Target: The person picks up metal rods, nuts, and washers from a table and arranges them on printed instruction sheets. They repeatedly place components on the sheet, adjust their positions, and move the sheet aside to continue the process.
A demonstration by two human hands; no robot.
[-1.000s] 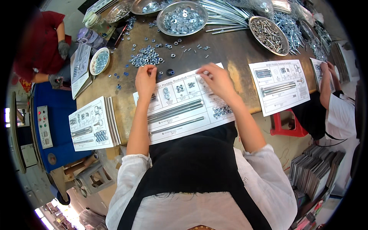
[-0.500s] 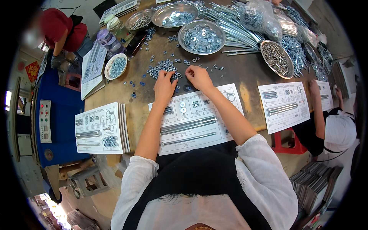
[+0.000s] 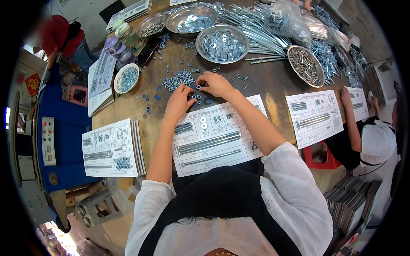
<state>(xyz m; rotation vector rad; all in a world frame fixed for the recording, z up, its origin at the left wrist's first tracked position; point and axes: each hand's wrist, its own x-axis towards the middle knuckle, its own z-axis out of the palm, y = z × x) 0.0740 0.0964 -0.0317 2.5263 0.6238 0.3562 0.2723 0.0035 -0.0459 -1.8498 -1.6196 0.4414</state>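
Note:
A loose pile of small blue-silver hex nuts (image 3: pixel 178 79) lies on the brown tabletop in front of me. My left hand (image 3: pixel 178 101) is at the pile's near edge, its thumb and index finger apart, with a few nuts beside them. Just to its right, my right hand (image 3: pixel 217 85) has thumb and forefinger curled around a nut (image 3: pixel 198 87). Both forearms pass over a printed parts sheet (image 3: pixel 205 164) showing pictures of bolts, nuts and washers.
Steel bowls of washers (image 3: pixel 222 45) and bolts (image 3: pixel 306 66) stand beyond my hands. Long threaded rods (image 3: pixel 260 36) are heaped at the back. A white bowl of small parts (image 3: pixel 127 78) and stacked sheets (image 3: pixel 112 149) are at left. Another person's arm (image 3: pixel 348 106) reaches in at right.
My right hand has moved left, closer to my left hand and the nut pile. My left hand has shifted slightly left and nearer to me, its thumb and finger still apart.

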